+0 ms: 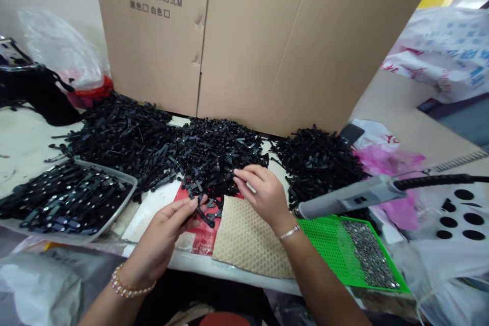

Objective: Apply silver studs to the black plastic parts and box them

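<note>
My left hand (162, 234) is shut on a black rubbery strip (204, 214), pinching it between thumb and fingers above a red sheet (202, 237). My right hand (263, 196) reaches to the front edge of a heap of similar black strips (217, 155), its fingertips at the heap. Whether those fingers hold a strip is hard to tell. A beige honeycomb mat (244, 239) lies under and between my hands. Two more black heaps lie on either side, one at the left (122, 135) and one at the right (317, 163).
At left, a clear tray (66, 198) holds black strips set with metal studs. At right, a green perforated tray (336, 249) holds metal studs, below a grey corded hand tool (347, 196). A cardboard box (248, 35) stands behind the heaps. Plastic bags lie at both sides.
</note>
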Demonstrator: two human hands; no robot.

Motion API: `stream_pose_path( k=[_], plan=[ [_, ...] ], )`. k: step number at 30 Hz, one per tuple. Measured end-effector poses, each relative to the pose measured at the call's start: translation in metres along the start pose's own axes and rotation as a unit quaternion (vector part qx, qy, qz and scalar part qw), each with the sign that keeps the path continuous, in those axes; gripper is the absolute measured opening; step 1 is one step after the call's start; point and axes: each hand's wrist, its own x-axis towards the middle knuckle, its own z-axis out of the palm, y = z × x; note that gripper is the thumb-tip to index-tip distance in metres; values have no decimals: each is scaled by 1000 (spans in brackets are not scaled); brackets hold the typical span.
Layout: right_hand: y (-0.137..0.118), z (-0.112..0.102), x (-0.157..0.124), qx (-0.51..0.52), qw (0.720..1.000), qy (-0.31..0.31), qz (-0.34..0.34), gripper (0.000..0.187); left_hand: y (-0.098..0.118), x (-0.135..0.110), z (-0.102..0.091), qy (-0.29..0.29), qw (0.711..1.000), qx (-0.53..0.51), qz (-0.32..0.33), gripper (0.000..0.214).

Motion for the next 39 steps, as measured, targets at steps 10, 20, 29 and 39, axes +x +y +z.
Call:
stream_pose_path(
  k=[10,20,29,39],
  plan=[
    [-47,-22,-52,160,986,26,-33,39,4,-43,31,-16,996,-81,-17,29],
    [-56,-26,-80,439,884,27,159,38,-7,-66,39,-123,990,72,17,25],
    [-53,-27,-70,655,634,-167,375,32,-7,-70,37,-156,956,238,75,27],
    [-48,-29,-62,636,654,-46,409,33,-10,-75,31,-86,984,153,12,39]
  ],
)
